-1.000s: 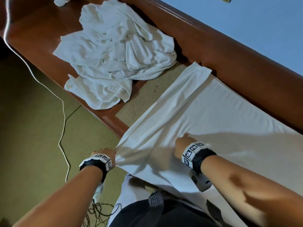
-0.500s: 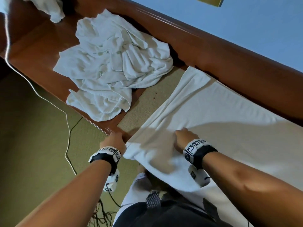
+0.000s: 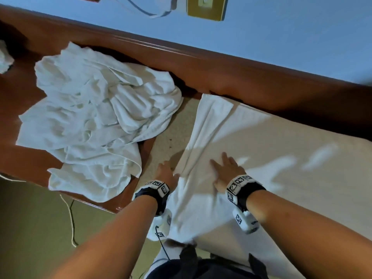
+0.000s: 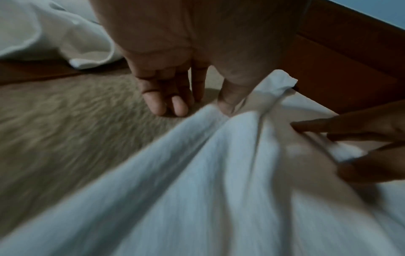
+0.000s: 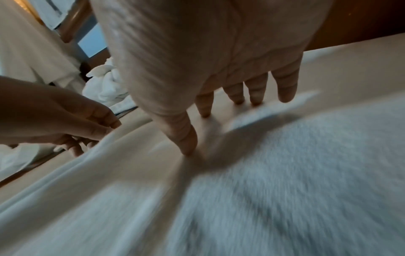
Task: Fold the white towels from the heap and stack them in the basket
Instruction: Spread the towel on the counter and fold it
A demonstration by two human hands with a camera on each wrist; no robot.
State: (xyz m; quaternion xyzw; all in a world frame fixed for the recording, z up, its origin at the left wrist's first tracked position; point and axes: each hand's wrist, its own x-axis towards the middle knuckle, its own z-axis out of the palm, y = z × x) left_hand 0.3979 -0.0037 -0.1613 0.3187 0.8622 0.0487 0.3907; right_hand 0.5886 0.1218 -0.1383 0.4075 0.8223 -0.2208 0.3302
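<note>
A crumpled heap of white towels (image 3: pixel 96 121) lies on the brown wooden ledge at the left. One white towel (image 3: pixel 281 158) is spread over the tan mat (image 3: pixel 173 133) to the right, with long folds along its left edge (image 4: pixel 219 155). My right hand (image 3: pixel 223 166) lies flat on this towel near those folds, its fingers spread and pressing down (image 5: pixel 219 121). My left hand (image 3: pixel 165 170) sits just left of the towel's edge. Its fingertips (image 4: pixel 164 107) touch the mat and its thumb rests against the bunched edge. No basket is in view.
The wooden ledge has a raised back rail (image 3: pixel 221 73) under a blue wall. A small white cloth (image 3: pixel 4 57) lies at the far left. A white cord (image 3: pixel 70 218) trails over the green floor below the ledge. My dark clothing shows at the bottom.
My left hand has moved forward from beyond the ledge's front onto the mat, bringing the towel's near left edge with it. My right hand has slid forward and flattened on the towel.
</note>
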